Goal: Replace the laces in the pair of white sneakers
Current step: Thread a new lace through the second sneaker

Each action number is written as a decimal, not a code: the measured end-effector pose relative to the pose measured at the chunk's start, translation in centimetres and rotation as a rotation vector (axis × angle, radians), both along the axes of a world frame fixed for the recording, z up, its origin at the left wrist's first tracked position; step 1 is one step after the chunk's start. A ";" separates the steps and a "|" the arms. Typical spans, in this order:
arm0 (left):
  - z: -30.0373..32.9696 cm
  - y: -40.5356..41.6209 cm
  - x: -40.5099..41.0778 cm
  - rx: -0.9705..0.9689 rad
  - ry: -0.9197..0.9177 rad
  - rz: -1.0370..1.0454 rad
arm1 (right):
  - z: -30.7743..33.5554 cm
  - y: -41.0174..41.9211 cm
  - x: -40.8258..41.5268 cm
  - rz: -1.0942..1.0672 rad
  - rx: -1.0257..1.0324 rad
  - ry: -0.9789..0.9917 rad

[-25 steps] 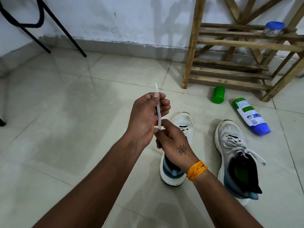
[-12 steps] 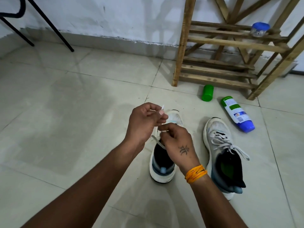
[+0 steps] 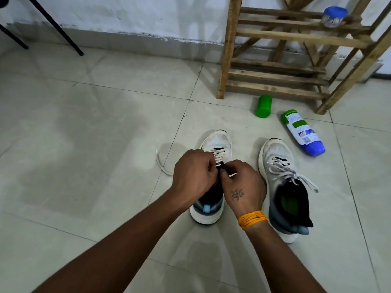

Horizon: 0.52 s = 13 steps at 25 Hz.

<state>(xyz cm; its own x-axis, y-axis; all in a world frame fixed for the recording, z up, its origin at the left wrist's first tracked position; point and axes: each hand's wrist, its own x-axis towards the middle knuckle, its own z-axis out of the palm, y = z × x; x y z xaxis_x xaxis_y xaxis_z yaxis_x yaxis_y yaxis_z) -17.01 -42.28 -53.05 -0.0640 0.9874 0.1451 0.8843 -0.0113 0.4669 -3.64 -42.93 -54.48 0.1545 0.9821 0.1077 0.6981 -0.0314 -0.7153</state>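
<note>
Glossy floor tiles (image 3: 105, 123), rough-wood rack (image 3: 275, 37)

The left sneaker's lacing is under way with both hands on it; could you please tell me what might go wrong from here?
1. Both hands, left and right, crowd the left sneaker, hiding the eyelets, so one could be missed.
2. The loose lace end trails across the floor tile; it may pick up dirt or snag.
3. The white bottle lies close to the right sneaker and may roll if nudged.
</note>
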 end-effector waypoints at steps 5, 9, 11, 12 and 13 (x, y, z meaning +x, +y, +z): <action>-0.7 -0.2 0.7 0.033 -0.054 -0.016 | -1.0 0.5 0.4 -0.047 -0.190 0.354; -0.9 0.3 0.8 0.031 -0.147 0.015 | -1.7 0.8 0.8 -0.029 -0.287 0.624; -0.8 0.5 0.7 0.005 -0.201 0.007 | -1.5 0.8 0.9 -0.031 -0.288 0.686; -0.8 0.5 0.6 -0.019 -0.247 0.005 | -1.3 0.8 1.0 -0.036 -0.293 0.736; -0.8 0.4 0.6 -0.045 -0.292 0.008 | -1.0 0.7 1.0 -0.043 -0.307 0.796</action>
